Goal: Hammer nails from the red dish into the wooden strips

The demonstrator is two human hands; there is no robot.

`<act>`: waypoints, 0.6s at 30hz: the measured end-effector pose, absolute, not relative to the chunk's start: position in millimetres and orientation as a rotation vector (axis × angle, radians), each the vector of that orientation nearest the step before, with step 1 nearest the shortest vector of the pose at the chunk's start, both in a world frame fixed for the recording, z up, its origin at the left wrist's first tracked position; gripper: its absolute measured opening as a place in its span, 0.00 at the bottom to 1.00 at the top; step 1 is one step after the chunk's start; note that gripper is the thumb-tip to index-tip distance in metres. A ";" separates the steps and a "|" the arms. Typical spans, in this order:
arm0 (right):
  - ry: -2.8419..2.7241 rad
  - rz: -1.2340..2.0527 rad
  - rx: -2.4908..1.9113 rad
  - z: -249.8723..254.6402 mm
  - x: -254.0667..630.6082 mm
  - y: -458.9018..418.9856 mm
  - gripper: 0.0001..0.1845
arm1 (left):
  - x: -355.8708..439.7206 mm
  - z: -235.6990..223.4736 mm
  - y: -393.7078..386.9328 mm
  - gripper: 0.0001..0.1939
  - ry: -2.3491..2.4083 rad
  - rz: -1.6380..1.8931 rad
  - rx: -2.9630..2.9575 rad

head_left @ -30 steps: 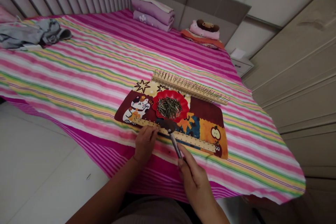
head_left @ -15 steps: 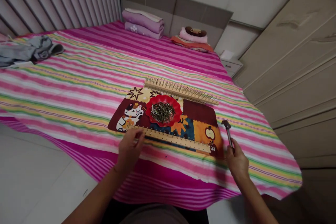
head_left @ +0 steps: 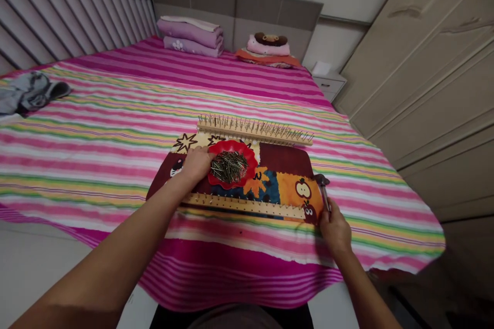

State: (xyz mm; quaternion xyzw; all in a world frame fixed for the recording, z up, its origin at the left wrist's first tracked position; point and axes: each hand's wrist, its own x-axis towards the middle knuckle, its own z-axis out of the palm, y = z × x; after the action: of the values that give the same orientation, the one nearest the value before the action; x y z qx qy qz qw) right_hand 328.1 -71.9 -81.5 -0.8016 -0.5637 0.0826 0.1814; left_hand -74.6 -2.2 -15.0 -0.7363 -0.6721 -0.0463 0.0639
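My left hand [head_left: 198, 163] is at the left rim of a red scalloped bowl [head_left: 252, 167], closed on its edge. The bowl holds a heap of loose nails [head_left: 230, 167]; some fingers are hidden behind the hand. In front of it lies a wooden strip [head_left: 250, 206] with rows of small holes and nails standing in its left part. At the mat's right edge my right hand [head_left: 335, 226] is wrapped round the handle of a hammer [head_left: 323, 190], head pointing away from me.
A patterned mat [head_left: 285, 159] lies under the bowl and strip. Behind it, a second wooden strip [head_left: 247, 131] bristles with upright nails. Folded purple bedding [head_left: 191, 36] and a pink stack [head_left: 268, 47] sit by the headboard. Grey clothing [head_left: 34, 90] lies on the striped bed at left.
My left hand has moved from the front strip's left end up to the bowl's left rim. The right hand still holds the hammer, slightly nearer the mat. The view has shifted a little.
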 end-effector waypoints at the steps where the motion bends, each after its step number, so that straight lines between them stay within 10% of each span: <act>1: -1.589 0.234 -2.266 -81.5 327.8 -72.1 0.26 | -76.4 -14.0 -1.7 0.13 -2.017 -0.087 -2.238; 18: -1.598 0.207 -2.285 -79.2 323.4 -73.2 0.26 | -86.5 -1.6 3.9 0.07 -1.965 -0.013 -2.395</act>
State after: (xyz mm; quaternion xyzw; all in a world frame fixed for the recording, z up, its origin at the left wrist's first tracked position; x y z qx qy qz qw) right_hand 323.4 -73.2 -79.2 -0.8050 -0.5630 0.0728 0.1722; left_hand -86.5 3.9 -1.6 -0.7730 -0.6340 -0.0043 0.0218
